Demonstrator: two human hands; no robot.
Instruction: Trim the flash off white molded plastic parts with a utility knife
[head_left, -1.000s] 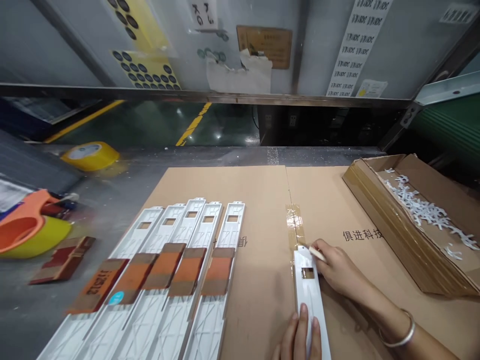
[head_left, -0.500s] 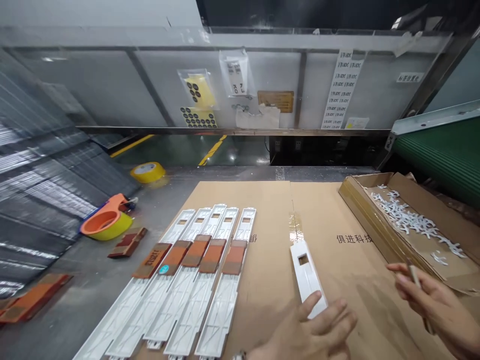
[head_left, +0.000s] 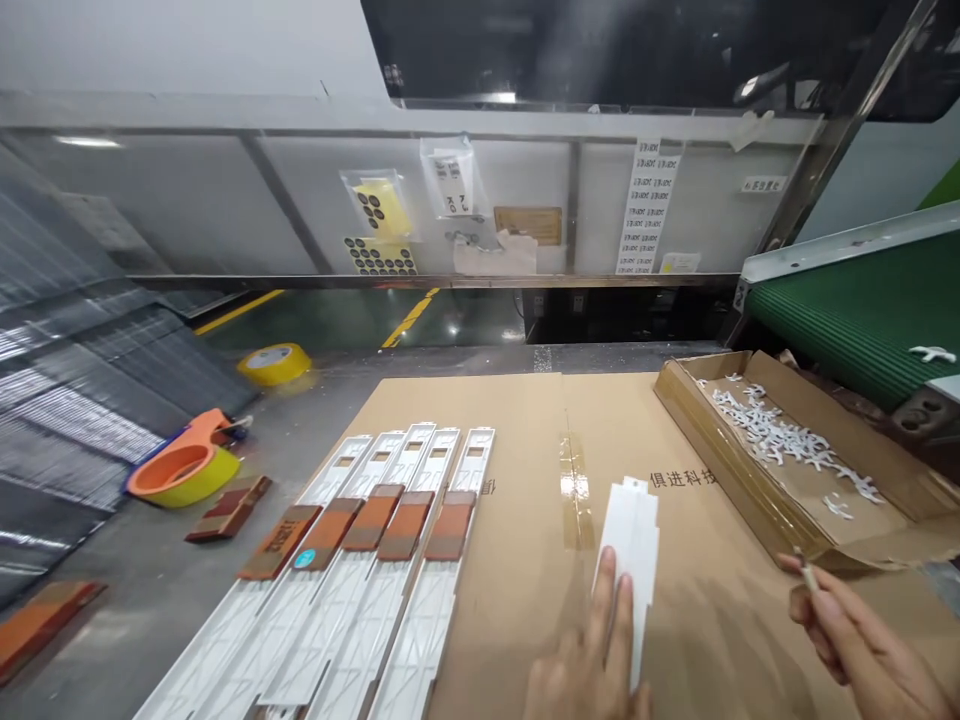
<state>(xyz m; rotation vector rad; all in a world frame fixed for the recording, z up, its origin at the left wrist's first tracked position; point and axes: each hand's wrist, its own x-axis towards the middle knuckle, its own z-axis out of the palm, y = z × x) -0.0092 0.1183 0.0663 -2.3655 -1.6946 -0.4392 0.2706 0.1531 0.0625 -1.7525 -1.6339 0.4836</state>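
The strip (head_left: 634,525) now has a windowless far end, where the earlier frame showed a window; it seems turned end for end, presenting its other end for work; it lies on the cardboard (head_left: 517,560), fingers of the left hand (head_left: 576,676) on top; whether that grip clasps it I cannot tell; the right hand (head_left: 862,635) has its grip closed on a tool (head_left: 808,575) near the box (head_left: 720,470).

Both our hands are bare: the left hand (head_left: 579,665) and the right hand (head_left: 862,630) have slender fingers (head_left: 601,595) narrowing to rounded tips. Blur softens the left hand's outline, and the view's edge cuts off our arms.
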